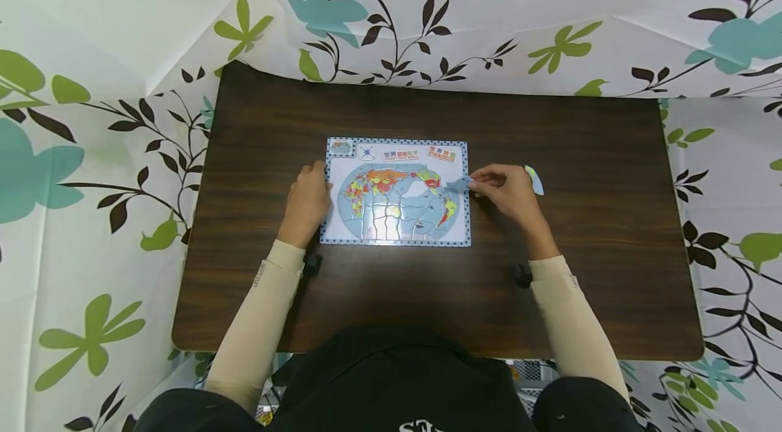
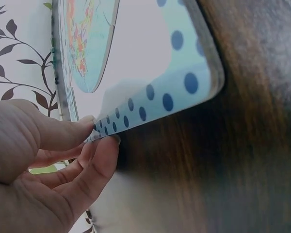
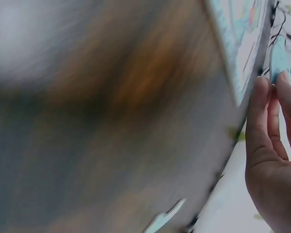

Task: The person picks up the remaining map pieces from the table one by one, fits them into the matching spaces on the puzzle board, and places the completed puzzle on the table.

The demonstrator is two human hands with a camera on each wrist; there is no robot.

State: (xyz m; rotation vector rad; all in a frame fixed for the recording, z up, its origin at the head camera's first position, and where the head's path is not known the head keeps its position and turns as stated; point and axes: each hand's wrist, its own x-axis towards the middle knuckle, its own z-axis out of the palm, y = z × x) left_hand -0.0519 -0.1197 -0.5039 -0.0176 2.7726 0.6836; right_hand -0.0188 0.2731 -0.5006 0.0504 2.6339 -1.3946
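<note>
A world map jigsaw puzzle board (image 1: 461, 231) with a dotted blue border lies on the table. Most of its oval map is filled with pieces; a white gap shows in the upper middle. My left hand (image 1: 308, 202) pinches the board's left edge, thumb on top and fingers at the underside in the left wrist view. Between thumb and fingertips, my right hand (image 1: 506, 191) holds a light blue puzzle piece (image 3: 279, 57) over the board's right border. Another loose puzzle piece (image 1: 535, 181), partly hidden, lies just beyond that hand.
The dark wooden table (image 1: 599, 214) extends on all sides of the board. A white curtain with leaf and flower prints (image 1: 391, 18) hangs behind and beside it. The table's front edge lies close to the person's torso.
</note>
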